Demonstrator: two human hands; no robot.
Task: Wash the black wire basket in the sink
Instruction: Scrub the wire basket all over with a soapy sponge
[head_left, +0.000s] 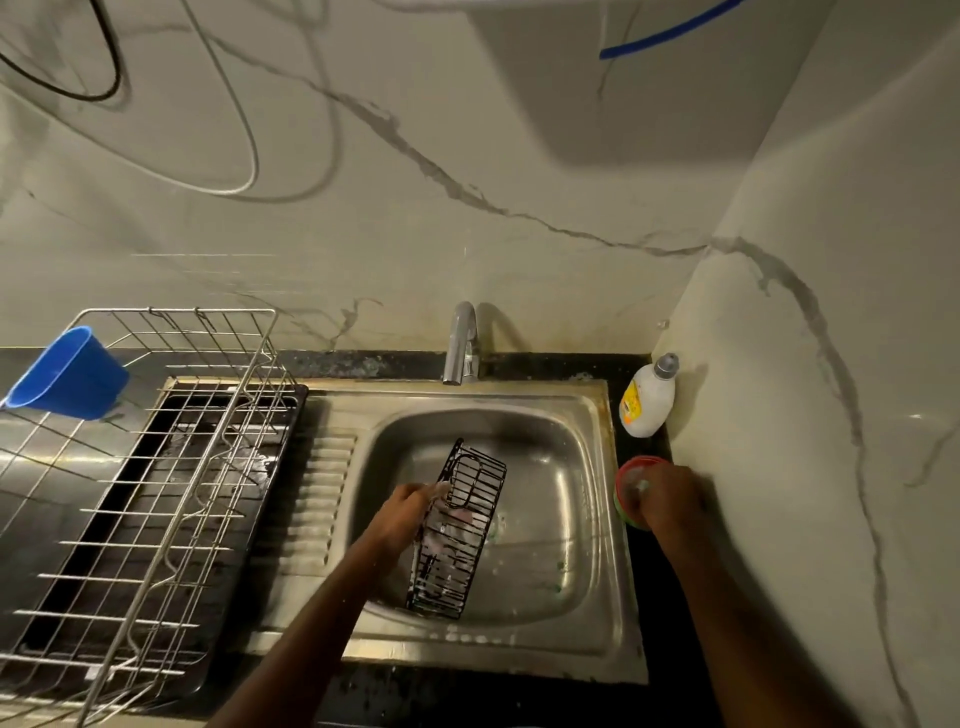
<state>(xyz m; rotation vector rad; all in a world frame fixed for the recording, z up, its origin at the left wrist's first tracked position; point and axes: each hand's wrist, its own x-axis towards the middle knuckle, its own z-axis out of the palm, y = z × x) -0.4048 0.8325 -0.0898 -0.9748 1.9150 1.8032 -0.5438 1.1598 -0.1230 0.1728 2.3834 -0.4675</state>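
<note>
The black wire basket (457, 535) stands tilted on its edge inside the steel sink (571, 519), with white suds on its lower wires. My left hand (410, 512) grips its left rim, fingers curled round the wire. My right hand (667, 499) is over a small round red-and-green tub (626, 486) on the counter right of the sink, fingers curled down into it. What the right hand holds is hidden. No water runs from the tap (461, 343).
A white dish-soap bottle (647, 397) stands in the back right corner by the wall. A steel wire dish rack (156, 493) on a black tray fills the left counter, a blue cup (67, 374) hanging at its back left. The ribbed drainboard (317, 499) lies between rack and sink.
</note>
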